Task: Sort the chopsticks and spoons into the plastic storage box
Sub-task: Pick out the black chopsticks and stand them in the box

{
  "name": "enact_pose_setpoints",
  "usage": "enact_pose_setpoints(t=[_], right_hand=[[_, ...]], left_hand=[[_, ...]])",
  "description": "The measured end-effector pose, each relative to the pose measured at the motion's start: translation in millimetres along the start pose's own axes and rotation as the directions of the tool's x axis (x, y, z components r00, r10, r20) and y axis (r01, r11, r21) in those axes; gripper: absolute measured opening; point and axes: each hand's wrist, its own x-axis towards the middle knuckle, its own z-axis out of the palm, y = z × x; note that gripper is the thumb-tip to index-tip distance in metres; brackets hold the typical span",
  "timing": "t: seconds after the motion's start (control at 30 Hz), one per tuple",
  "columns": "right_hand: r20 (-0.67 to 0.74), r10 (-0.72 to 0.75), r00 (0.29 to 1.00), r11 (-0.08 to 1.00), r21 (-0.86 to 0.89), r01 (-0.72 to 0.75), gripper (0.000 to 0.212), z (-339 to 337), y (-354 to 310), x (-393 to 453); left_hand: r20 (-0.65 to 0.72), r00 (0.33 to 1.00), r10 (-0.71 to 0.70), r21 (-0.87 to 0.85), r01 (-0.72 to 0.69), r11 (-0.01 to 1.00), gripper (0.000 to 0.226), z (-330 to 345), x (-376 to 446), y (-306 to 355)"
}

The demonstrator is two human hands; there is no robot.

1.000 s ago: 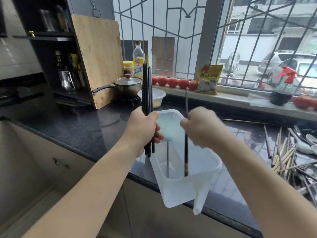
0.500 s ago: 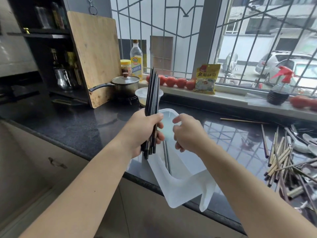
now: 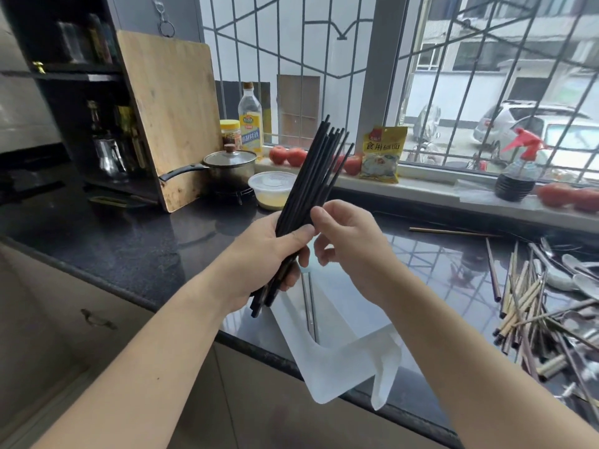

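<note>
My left hand [image 3: 269, 254] grips a bundle of several black chopsticks [image 3: 311, 179], tilted up and to the right above the dark counter. My right hand [image 3: 350, 244] is right beside it, its index fingertip touching the bundle and its thumb apart below. Under both hands the translucent plastic storage box [image 3: 343, 367] sits at the counter's front edge and overhangs it. A dark chopstick [image 3: 309, 306] lies inside the box. A loose pile of wooden and dark chopsticks [image 3: 525, 306] mixed with metal spoons [image 3: 580, 280] lies on the counter at the right.
A lidded pot [image 3: 230, 165], a wooden cutting board [image 3: 168, 124] and a lidded plastic tub [image 3: 272, 189] stand at the back left. Tomatoes [image 3: 288, 155], an oil bottle [image 3: 250, 121], a yellow bag [image 3: 382, 153] and a spray bottle [image 3: 518, 170] line the windowsill.
My right hand let a chopstick go into the box and rose to the bundle. My left hand tilted the bundle to the right.
</note>
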Motion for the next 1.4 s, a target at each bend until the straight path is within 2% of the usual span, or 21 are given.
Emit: enact_pose_setpoints(t=[0.07, 0.17, 0.2, 0.23, 0.27, 0.3, 0.33, 0.4, 0.47, 0.57, 0.6, 0.67, 0.77, 0.83, 0.87, 0.93, 1.03, 1.2, 1.27, 1.33, 1.4], right_hand=[[-0.022, 0.01, 1.0, 0.999, 0.041, -0.009, 0.023, 2.5, -2.6, -1.0], [-0.296, -0.023, 0.955, 0.984, 0.161, 0.074, 0.024, -6.5, -11.6, -0.9], [-0.402, -0.046, 0.914, 0.988, 0.118, 0.102, 0.024, -12.2, -12.1, 0.1], [-0.473, -0.094, 0.876, 0.995, -0.013, 0.1, 0.024, -17.3, -9.1, 1.6], [-0.485, -0.149, 0.861, 0.979, -0.196, 0.059, 0.023, -19.4, -4.2, 2.8], [-0.44, -0.184, 0.879, 0.928, -0.373, 0.008, 0.021, -17.5, 1.3, 3.1], [-0.356, -0.159, 0.921, 0.857, -0.513, -0.05, 0.017, -11.7, 6.6, 2.4], [-0.169, 0.033, 0.985, 0.7, -0.699, -0.144, 0.008, 3.1, 14.8, -0.3], [-0.031, 0.256, 0.966, 0.571, -0.802, -0.177, 0.004, 11.9, 17.6, -2.7], [0.044, 0.413, 0.91, 0.486, -0.856, -0.179, 0.017, 10.6, 16.7, -1.9], [0.034, 0.445, 0.895, 0.488, -0.847, -0.21, 0.021, 9.6, 16.4, -2.0], [-0.001, 0.424, 0.905, 0.572, -0.774, -0.269, 0.023, 8.7, 18.5, 0.2], [-0.073, 0.155, 0.985, 0.692, -0.704, -0.161, 0.016, 6.4, 21.0, 6.6], [-0.1, 0.001, 0.995, 0.771, -0.634, -0.065, 0.024, 5.8, 18.6, 7.0], [-0.093, -0.026, 0.995, 0.815, -0.579, -0.032, 0.028, 6.2, 15.2, 5.4], [-0.044, -0.035, 0.998, 0.879, -0.477, 0.01, 0.031, 7.8, 9.4, 2.5], [-0.002, -0.077, 0.997, 0.915, -0.396, 0.07, 0.031, 6.7, 6.5, 0.0], [-0.103, -0.089, 0.991, 0.966, -0.252, 0.061, 0.025, 0.8, 3.0, 1.1], [-0.305, -0.14, 0.942, 0.983, -0.154, 0.097, 0.023, -2.4, 1.5, 1.8], [-0.53, -0.158, 0.833, 0.986, -0.043, 0.16, 0.021, -9.3, -3.6, 0.6], [-0.649, -0.204, 0.733, 0.975, -0.065, 0.214, 0.02, -16.0, -6.6, -0.6]], left_hand=[[-0.034, 0.999, -0.006, -0.002, 0.006, 1.0, 0.019, 0.1, -0.5, 0.3], [-0.103, 0.994, -0.043, -0.052, 0.038, 0.998, 0.013, -0.2, 0.2, 0.6], [-0.139, 0.988, -0.069, -0.101, 0.055, 0.993, 0.013, -0.6, 1.3, -0.7], [-0.173, 0.98, -0.098, -0.169, 0.069, 0.983, 0.012, -1.0, 2.5, -2.8], [-0.2, 0.972, -0.124, -0.24, 0.074, 0.968, 0.01, -1.6, 3.5, -5.3], [-0.217, 0.966, -0.144, -0.292, 0.076, 0.953, 0.009, -1.8, 4.9, -7.2], [-0.225, 0.962, -0.153, -0.316, 0.076, 0.946, 0.01, -2.1, 5.9, -9.0], [-0.228, 0.962, -0.15, -0.31, 0.074, 0.948, 0.01, -1.2, 7.1, -10.0], [-0.23, 0.963, -0.142, -0.278, 0.075, 0.958, 0.01, 0.4, 7.1, -8.6], [-0.227, 0.965, -0.132, -0.226, 0.08, 0.971, 0.008, 1.1, 6.4, -6.5], [-0.223, 0.966, -0.134, -0.221, 0.084, 0.972, 0.009, 0.5, 6.3, -6.0], [-0.207, 0.968, -0.145, -0.228, 0.096, 0.969, 0.011, -0.8, 6.5, -4.8], [-0.193, 0.97, -0.145, -0.206, 0.105, 0.973, 0.007, -0.1, 6.5, -4.5], [-0.185, 0.976, -0.114, -0.149, 0.087, 0.985, 0.003, 1.4, 7.0, -5.5], [-0.178, 0.98, -0.095, -0.118, 0.075, 0.99, 0.002, 2.0, 7.2, -6.1], [-0.157, 0.985, -0.065, -0.071, 0.055, 0.996, 0.002, 2.5, 8.0, -6.2], [-0.11, 0.993, -0.048, -0.044, 0.044, 0.998, 0.003, 2.4, 8.4, -4.8], [-0.03, 0.999, -0.029, -0.017, 0.028, 0.999, 0.004, 1.1, 5.4, -2.3], [-0.066, 0.997, -0.027, -0.017, 0.026, 1.0, 0.008, 1.4, 5.8, -4.4], [-0.169, 0.985, -0.044, -0.064, 0.033, 0.997, 0.01, 1.8, 7.1, -8.9], [-0.254, 0.963, -0.092, -0.188, 0.044, 0.981, 0.012, 1.1, 9.0, -12.8]])
